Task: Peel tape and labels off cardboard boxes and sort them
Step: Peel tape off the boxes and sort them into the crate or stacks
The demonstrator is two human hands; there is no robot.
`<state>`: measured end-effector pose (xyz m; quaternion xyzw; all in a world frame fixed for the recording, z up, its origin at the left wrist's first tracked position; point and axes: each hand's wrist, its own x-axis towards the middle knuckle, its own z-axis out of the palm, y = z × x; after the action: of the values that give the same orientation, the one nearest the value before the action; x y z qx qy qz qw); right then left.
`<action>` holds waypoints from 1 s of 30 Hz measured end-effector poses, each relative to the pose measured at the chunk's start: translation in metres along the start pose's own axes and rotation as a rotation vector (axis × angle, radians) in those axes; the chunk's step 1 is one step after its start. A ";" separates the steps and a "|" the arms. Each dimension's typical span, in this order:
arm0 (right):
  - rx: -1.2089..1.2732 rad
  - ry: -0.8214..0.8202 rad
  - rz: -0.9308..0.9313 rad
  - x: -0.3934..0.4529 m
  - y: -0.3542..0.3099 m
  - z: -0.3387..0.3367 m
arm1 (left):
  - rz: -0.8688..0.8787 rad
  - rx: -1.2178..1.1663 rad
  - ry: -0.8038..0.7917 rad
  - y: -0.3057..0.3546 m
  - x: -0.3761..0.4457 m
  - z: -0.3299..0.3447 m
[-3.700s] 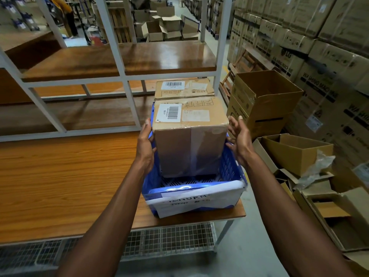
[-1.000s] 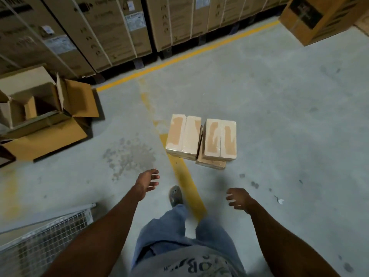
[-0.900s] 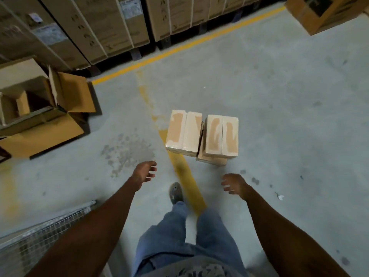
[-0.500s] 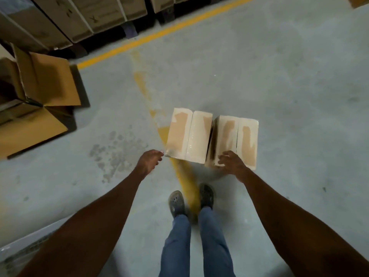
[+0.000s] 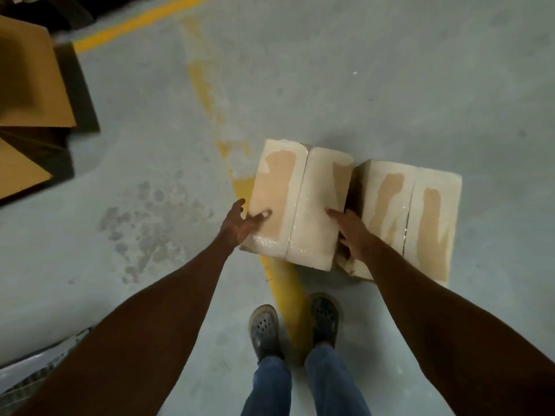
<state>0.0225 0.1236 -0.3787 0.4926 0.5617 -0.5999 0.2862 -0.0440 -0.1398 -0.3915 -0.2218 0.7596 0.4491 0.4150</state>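
1. A pale cardboard box (image 5: 295,205), with peeled tape patches, is held between both hands on the grey floor (image 5: 390,85).
2. The left hand (image 5: 240,225) is pressed against its left side, thumb on top.
3. The right hand (image 5: 353,232) is wrapped over its right edge.
4. A second box (image 5: 414,217) stands touching, right.

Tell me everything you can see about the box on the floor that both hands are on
The left box is a pale cardboard carton with torn brown patches on top, where its surface layer looks stripped. A seam runs down the middle between its two closed flaps, and glossy clear tape shows near its front edge. It sits on the grey floor, partly over a worn yellow line, beside a similar right box. The left hand holds its left side, thumb on top; the right hand reaches into the gap on its right side.
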 end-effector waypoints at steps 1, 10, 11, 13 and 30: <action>0.025 -0.022 -0.021 0.011 0.003 0.002 | 0.013 -0.018 -0.047 -0.003 0.011 0.005; 0.098 0.024 -0.110 -0.010 0.013 0.008 | 0.109 0.016 -0.068 -0.007 0.002 0.016; 0.095 0.030 -0.120 -0.025 0.009 0.008 | 0.128 0.018 -0.060 0.002 -0.015 0.013; 0.103 0.040 -0.150 -0.060 0.001 0.008 | 0.141 0.017 -0.034 0.015 -0.047 0.004; -0.090 0.085 -0.568 -0.488 -0.068 0.012 | 0.356 -0.299 0.298 0.097 -0.500 -0.108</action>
<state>0.1298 0.0233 0.0916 0.3272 0.7147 -0.6092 0.1045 0.1190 -0.2026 0.0988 -0.2071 0.7645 0.5846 0.1758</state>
